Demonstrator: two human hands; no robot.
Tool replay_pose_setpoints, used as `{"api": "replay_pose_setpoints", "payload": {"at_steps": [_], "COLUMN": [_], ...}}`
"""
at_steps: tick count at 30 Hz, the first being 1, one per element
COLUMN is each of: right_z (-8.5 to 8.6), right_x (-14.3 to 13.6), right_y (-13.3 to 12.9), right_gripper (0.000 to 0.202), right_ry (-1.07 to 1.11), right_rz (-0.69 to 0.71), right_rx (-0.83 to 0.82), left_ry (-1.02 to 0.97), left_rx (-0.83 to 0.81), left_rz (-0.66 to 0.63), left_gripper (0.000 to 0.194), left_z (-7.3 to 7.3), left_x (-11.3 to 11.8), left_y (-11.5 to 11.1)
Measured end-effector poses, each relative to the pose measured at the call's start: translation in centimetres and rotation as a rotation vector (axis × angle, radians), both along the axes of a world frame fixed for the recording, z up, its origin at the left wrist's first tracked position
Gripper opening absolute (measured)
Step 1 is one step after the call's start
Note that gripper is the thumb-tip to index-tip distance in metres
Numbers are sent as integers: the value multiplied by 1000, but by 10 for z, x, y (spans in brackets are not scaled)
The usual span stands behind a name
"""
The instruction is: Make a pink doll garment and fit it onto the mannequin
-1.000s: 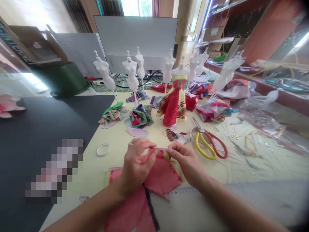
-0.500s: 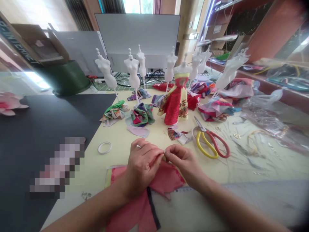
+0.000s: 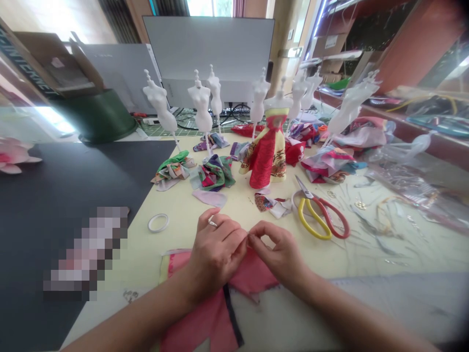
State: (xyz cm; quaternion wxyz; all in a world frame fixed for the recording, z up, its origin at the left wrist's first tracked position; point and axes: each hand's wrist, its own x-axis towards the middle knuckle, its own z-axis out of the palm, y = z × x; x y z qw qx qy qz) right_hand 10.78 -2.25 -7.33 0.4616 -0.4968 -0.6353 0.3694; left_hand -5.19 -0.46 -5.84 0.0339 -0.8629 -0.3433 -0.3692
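Over a pink piece of fabric (image 3: 252, 274) with a dark strip along one edge, my two hands meet fingertip to fingertip. My left hand (image 3: 219, 247), a ring on one finger, is closed, pinching the fabric near its upper edge. Thumb and forefinger of my right hand (image 3: 278, 249) are pressed together right beside it; what they pinch is too small to make out. The fabric's lower part lies spread toward me under my left forearm. Scissors (image 3: 309, 194) with one yellow and one red handle lie partly open to the right of my hands.
A white ring-shaped roll (image 3: 149, 224) lies left of my hands. Beyond stand several white dress forms (image 3: 201, 110), one in a red and yellow dress (image 3: 268, 156), among crumpled fabric bundles (image 3: 216, 173). Clear plastic bags (image 3: 406, 181) and loose trimmings are at right.
My right hand has shifted slightly, its fingers curling more against my left fingertips. The view has tilted a little; the fabric and scissors stay in place.
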Motion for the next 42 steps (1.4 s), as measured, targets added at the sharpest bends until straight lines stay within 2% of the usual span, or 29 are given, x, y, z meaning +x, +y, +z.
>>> {"api": "replay_pose_setpoints", "payload": {"at_steps": [3, 8, 12, 23, 26, 30, 39, 42], "right_z": [0, -1, 1, 0, 0, -1, -5, -3], "right_x": [0, 1, 1, 3, 3, 2, 5, 4], "right_y": [2, 6, 6, 6, 6, 5, 3, 4], "right_gripper": [9, 14, 17, 15, 15, 14, 9, 7], "right_ry": [53, 329, 491, 590, 581, 489, 171, 114], "right_rz": [26, 99, 141, 180, 165, 125, 48, 31], "right_rx": [-82, -308, -404, -477, -445, -367, -225, -180], "left_ry": [-77, -240, -332, -421, -402, -350, -174, -126], "left_rx": [-118, -436, -659, -901, -882, -777, -270, -176], "left_rz": [-4, 20, 10, -17, -9, 15, -25, -43], "left_gripper": [13, 14, 13, 12, 13, 13, 13, 13], "left_z": [-1, 1, 2, 0, 1, 1, -5, -6], "left_x": [2, 5, 6, 4, 4, 4, 5, 6], "left_y": [1, 3, 4, 5, 4, 4, -1, -3]}}
